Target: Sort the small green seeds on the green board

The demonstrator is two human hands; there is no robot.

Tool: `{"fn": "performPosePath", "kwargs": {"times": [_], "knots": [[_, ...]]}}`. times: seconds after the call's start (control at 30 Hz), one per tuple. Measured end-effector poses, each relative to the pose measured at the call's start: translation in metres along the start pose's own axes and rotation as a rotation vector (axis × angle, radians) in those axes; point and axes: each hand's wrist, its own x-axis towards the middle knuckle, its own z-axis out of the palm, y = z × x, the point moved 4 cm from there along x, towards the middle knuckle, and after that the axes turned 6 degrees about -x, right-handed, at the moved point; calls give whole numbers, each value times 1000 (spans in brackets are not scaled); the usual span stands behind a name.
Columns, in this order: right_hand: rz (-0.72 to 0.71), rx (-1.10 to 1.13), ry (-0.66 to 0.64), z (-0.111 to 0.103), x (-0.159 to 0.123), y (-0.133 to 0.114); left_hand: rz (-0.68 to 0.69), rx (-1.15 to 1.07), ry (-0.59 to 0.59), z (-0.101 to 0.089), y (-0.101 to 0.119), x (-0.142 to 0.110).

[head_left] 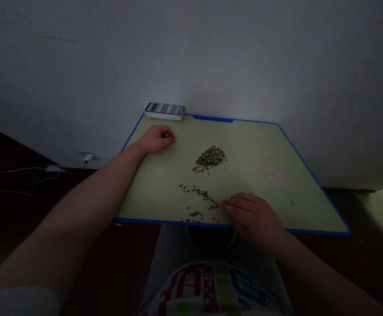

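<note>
My right hand (255,217) is closed around a thin, slender tool (212,201) near the front edge of the board. The tool's tip touches a loose scatter of small dark beans or seeds (202,193). Beyond them lies a heap of the same dark seeds (212,154), with some paler grains mixed in. My left hand (157,138) rests at the left side of the board, its fingers curled inward; what they hold, if anything, is hidden. To the right is a thin spread of pale grains (273,174).
The pale board (250,136) has a blue rim and stands against a wall. A white box with a dark striped top (164,112) sits at its far left corner. Below the front edge, a dark round container (211,239) is between my legs. A plug and cables (87,157) are at left.
</note>
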Motion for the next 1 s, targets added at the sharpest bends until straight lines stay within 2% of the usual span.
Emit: {"fn": "performPosePath", "kwargs": {"times": [0.73,1.0], "knots": [[34,27,-24,13,22,-2,8,2,-5,0,0,0],[-19,42,-3,11,18,-13,30,9,4,-1,-1,0]]}}
